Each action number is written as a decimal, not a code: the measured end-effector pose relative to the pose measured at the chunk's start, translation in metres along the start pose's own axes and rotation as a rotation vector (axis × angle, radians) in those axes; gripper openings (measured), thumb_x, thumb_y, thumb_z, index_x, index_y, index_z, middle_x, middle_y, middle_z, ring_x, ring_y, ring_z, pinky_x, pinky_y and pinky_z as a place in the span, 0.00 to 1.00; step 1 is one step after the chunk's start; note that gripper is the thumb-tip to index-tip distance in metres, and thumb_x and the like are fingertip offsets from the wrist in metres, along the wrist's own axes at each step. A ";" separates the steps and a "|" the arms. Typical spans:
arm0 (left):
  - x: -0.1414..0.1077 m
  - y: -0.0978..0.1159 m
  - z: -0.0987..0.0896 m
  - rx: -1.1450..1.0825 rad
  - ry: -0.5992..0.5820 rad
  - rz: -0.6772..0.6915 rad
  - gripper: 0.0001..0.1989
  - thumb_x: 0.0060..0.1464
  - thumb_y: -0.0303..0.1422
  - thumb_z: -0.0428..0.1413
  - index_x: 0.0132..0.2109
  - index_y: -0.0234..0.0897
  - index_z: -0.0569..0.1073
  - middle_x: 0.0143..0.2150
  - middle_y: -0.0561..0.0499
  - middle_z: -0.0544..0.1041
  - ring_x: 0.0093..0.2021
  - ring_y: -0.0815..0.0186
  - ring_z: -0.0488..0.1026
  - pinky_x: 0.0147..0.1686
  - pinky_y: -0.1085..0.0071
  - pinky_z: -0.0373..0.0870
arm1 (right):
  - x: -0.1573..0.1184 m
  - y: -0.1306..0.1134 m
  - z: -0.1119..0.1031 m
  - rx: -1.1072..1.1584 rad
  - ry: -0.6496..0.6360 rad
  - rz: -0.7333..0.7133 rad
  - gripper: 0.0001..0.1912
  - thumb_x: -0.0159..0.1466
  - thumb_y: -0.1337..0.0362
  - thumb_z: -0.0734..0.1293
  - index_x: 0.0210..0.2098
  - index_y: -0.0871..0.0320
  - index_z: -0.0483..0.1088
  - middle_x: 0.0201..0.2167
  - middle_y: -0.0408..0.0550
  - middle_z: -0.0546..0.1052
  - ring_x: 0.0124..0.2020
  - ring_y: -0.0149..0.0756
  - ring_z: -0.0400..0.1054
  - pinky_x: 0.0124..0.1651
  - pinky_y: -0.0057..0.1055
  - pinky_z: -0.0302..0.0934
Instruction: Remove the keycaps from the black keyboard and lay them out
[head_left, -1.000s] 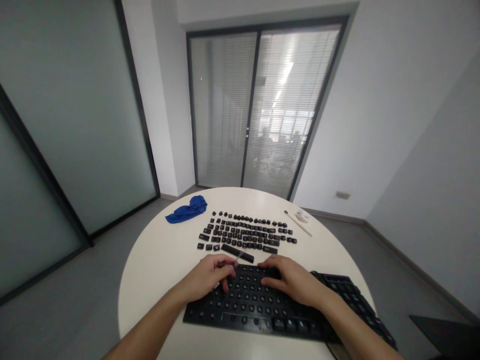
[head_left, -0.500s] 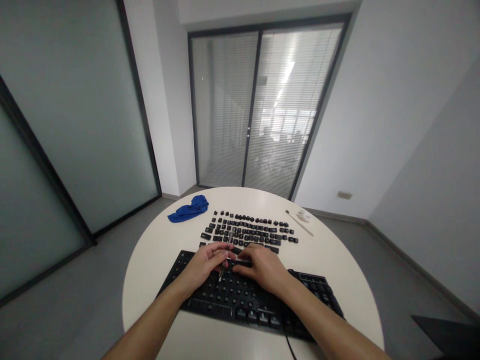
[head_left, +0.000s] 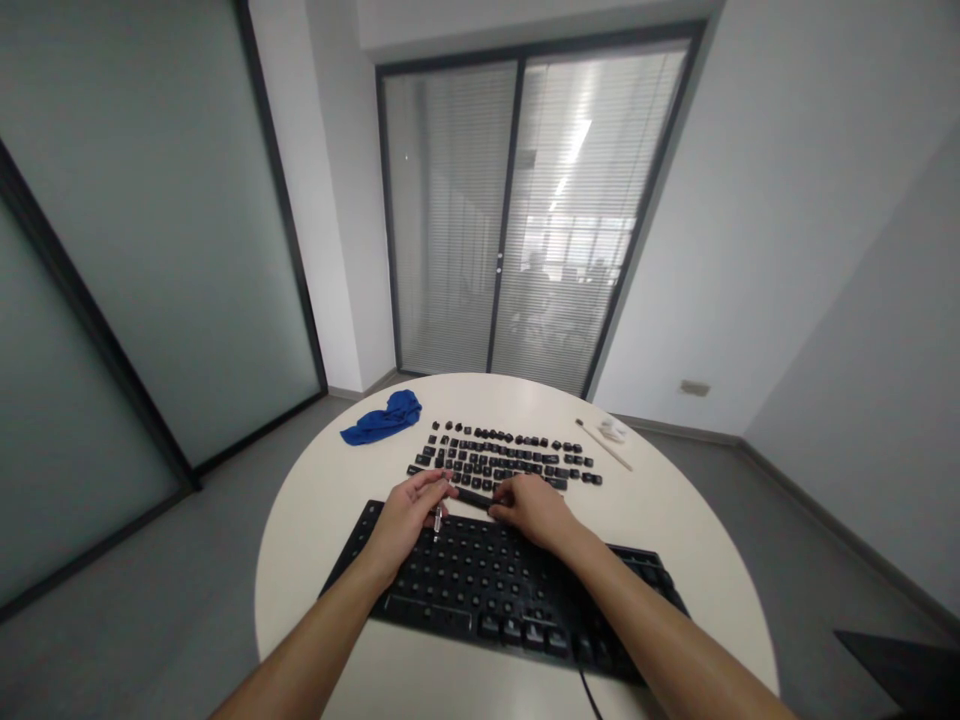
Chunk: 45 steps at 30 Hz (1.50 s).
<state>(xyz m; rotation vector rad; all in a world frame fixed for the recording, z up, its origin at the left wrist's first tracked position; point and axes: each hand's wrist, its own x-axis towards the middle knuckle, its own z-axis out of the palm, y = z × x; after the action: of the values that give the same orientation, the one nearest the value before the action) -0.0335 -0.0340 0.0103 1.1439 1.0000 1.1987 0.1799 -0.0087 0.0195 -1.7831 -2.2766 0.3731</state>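
Note:
My left hand (head_left: 409, 512) is closed around a thin, clear, pen-like tool (head_left: 438, 520) with a shiny lower end that points down at the keyboard. The black keyboard (head_left: 465, 570) lies in front of me, its cable side near me and bare switch posts showing over most of it. Between my hands, at the keyboard's far edge, is the long black space bar (head_left: 472, 498). The fingers of my right hand (head_left: 529, 508) pinch its right end. My left fingertips are close to its left end; whether they touch it I cannot tell.
Several rows of loose black keycaps (head_left: 510, 463) lie beyond my hands on the round white table (head_left: 300, 520). A blue cloth (head_left: 382, 418) lies at the far left. A thin brush (head_left: 604, 443) and small white items (head_left: 613, 430) lie at the far right.
Both hands have moved away from me, off the keyboard's middle toward its far edge. The clear tool has moved with my left hand. The space bar now shows between my hands.

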 end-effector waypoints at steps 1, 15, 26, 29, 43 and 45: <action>0.000 0.001 0.000 -0.004 0.012 0.010 0.23 0.51 0.45 0.62 0.48 0.31 0.76 0.38 0.46 0.79 0.29 0.70 0.70 0.26 0.77 0.64 | 0.000 0.001 0.000 0.004 -0.001 0.000 0.10 0.57 0.59 0.71 0.37 0.53 0.80 0.35 0.48 0.81 0.38 0.40 0.74 0.38 0.29 0.61; -0.010 0.000 0.009 0.376 -0.144 0.169 0.22 0.54 0.40 0.60 0.53 0.33 0.77 0.32 0.49 0.77 0.28 0.65 0.68 0.30 0.71 0.62 | -0.009 0.000 -0.014 0.152 0.015 -0.066 0.13 0.59 0.60 0.70 0.42 0.57 0.77 0.31 0.46 0.79 0.32 0.36 0.72 0.37 0.30 0.60; -0.009 -0.010 0.009 0.504 -0.205 0.214 0.14 0.52 0.34 0.62 0.46 0.39 0.80 0.32 0.50 0.80 0.31 0.62 0.73 0.35 0.68 0.66 | -0.044 0.006 -0.026 0.560 0.050 -0.288 0.09 0.64 0.61 0.66 0.41 0.56 0.77 0.40 0.47 0.80 0.40 0.38 0.72 0.46 0.34 0.64; -0.008 -0.011 0.011 0.254 -0.204 0.099 0.15 0.47 0.34 0.65 0.44 0.36 0.77 0.36 0.48 0.81 0.35 0.60 0.77 0.38 0.66 0.70 | -0.042 0.011 -0.018 0.591 0.069 -0.206 0.09 0.63 0.60 0.67 0.38 0.56 0.78 0.36 0.46 0.81 0.37 0.37 0.72 0.41 0.32 0.63; -0.019 -0.007 0.019 0.185 -0.271 0.107 0.16 0.50 0.43 0.64 0.34 0.33 0.74 0.28 0.51 0.75 0.28 0.65 0.73 0.33 0.67 0.75 | -0.060 0.003 -0.016 0.608 -0.131 -0.241 0.20 0.66 0.50 0.63 0.34 0.58 0.78 0.28 0.45 0.78 0.29 0.34 0.68 0.32 0.28 0.59; -0.023 -0.007 0.020 0.217 -0.364 0.078 0.14 0.50 0.41 0.64 0.35 0.34 0.74 0.29 0.51 0.74 0.29 0.66 0.72 0.32 0.67 0.76 | -0.061 0.004 -0.015 0.602 -0.124 -0.238 0.19 0.67 0.50 0.63 0.36 0.58 0.78 0.29 0.45 0.78 0.30 0.34 0.68 0.33 0.28 0.59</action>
<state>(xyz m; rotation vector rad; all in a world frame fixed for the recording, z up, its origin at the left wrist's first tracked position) -0.0159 -0.0592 0.0065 1.5214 0.8236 0.9110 0.2029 -0.0657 0.0311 -1.2046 -2.1040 1.0155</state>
